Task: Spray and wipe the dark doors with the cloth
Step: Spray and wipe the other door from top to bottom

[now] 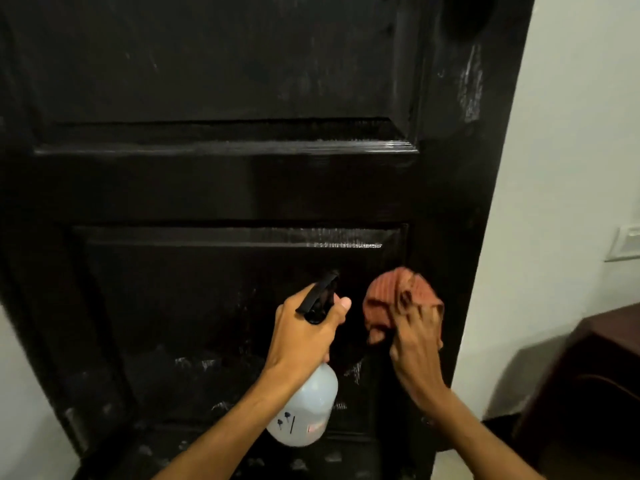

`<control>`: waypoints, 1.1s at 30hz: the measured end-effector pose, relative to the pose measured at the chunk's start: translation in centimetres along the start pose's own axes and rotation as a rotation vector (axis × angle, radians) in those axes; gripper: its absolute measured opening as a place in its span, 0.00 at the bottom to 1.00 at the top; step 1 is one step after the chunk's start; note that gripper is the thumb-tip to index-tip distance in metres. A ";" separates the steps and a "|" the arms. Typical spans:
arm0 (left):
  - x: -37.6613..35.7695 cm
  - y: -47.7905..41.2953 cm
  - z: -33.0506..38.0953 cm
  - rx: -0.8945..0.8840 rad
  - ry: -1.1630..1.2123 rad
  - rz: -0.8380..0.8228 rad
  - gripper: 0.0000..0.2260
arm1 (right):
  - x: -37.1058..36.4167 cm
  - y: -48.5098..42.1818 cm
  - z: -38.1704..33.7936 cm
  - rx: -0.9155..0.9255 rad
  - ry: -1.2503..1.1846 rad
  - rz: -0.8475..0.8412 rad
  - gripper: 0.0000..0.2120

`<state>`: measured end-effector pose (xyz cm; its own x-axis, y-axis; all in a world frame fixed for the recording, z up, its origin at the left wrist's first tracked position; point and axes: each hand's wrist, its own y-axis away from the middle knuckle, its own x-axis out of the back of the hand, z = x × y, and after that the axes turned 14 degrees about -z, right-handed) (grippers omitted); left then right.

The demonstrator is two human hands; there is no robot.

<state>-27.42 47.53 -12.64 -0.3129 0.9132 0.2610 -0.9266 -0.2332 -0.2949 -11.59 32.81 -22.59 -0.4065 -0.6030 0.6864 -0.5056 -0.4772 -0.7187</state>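
A dark panelled door (221, 188) fills most of the view, with pale smears on its lower panel and right edge. My left hand (301, 336) grips the neck of a white spray bottle (304, 407) with a black trigger head, nozzle aimed at the lower panel. My right hand (415, 344) holds a crumpled reddish-brown cloth (384, 299) against the right side of the lower panel, just right of the nozzle.
A white wall (571, 168) lies to the right of the door, with a switch plate (627, 242) on it. A dark wooden piece of furniture (588, 393) stands at the lower right. More pale wall shows at the lower left.
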 end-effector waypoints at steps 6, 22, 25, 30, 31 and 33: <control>4.5 -0.1 0.6 -0.042 -0.038 0.094 0.06 | 1.3 -10.2 -9.3 -0.090 -0.161 0.280 0.20; 11.7 1.5 1.0 -0.017 -0.009 0.173 0.05 | -0.5 -14.4 -17.3 0.142 -0.069 0.156 0.12; 11.3 0.9 0.7 0.040 0.005 0.144 0.05 | 0.7 -9.9 -10.9 -0.304 -0.145 0.362 0.15; 12.4 0.5 0.5 0.047 -0.017 0.172 0.06 | -0.1 -12.7 -13.2 -0.293 -0.210 0.414 0.23; 12.7 0.5 0.5 0.052 -0.027 0.181 0.06 | -0.5 -13.8 -15.5 -0.101 -0.170 0.317 0.21; 13.0 0.6 0.4 0.062 -0.033 0.187 0.06 | -0.8 -14.9 -18.2 0.137 -0.112 0.185 0.19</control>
<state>-32.16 59.12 -9.09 -0.4863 0.8410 0.2371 -0.8626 -0.4187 -0.2841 -17.58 52.04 -10.46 -0.3919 -0.7514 0.5308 -0.3191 -0.4301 -0.8445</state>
